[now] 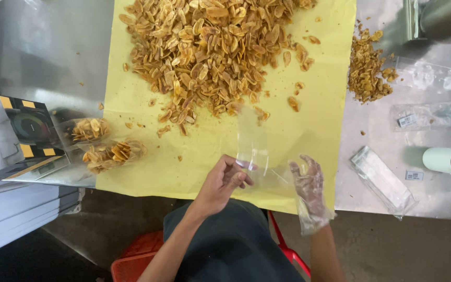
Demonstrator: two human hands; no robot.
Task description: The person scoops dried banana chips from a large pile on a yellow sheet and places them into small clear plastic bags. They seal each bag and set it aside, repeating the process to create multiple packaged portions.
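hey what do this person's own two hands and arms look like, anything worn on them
The left hand is bare, with no glove, ring or watch visible, and the forearm behind it is unsleeved. The right hand wears a thin, clear, loose, crinkled plastic glove whose cuff bunches at the wrist; that forearm is bare too.

Steel table [48, 47], dark floor [392, 250], red stool [137, 258].
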